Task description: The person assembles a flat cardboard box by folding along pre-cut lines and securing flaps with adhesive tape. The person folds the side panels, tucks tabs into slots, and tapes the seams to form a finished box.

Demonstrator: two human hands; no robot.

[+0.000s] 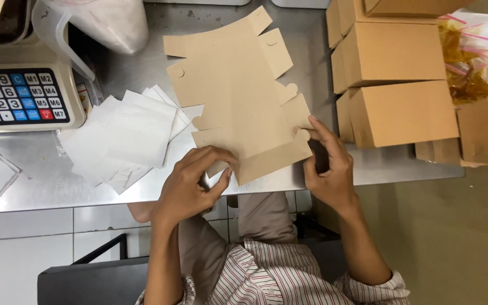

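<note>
Both hands are on a flat, die-cut cardboard box blank (244,107) lying on the steel counter (114,195), and the step in hand looks like the first fold of that blank into a box. The left hand (190,186) pinches the blank's near corner, thumb under the edge and curled fingers on top, while the right hand (329,169) holds the right-hand end of the near panel, its fingers pressed together along the edge beside a small rounded tab. The near panel already seems to lift a little off the counter between the two hands, though how far is hard to tell. The blank's long axis runs away from the hands, leaning slightly from near-right to far-left, with its flaps and rounded locking tabs jutting out to either side; its far end points toward a white plastic jug (105,22) well beyond the left hand. The next move, as I judge it, calls for creasing along the score line nearest the hands, keeping both ends level so the panel folds square, then bringing a tab toward its slot. Just beyond and outside the left hand lies a loose stack of white paper sheets (122,138), and farther out a weighing scale with a keypad (21,96). Outside the right hand, made-up brown boxes (396,85) stand stacked, with clear bags of amber contents (467,62) beyond them.
</note>
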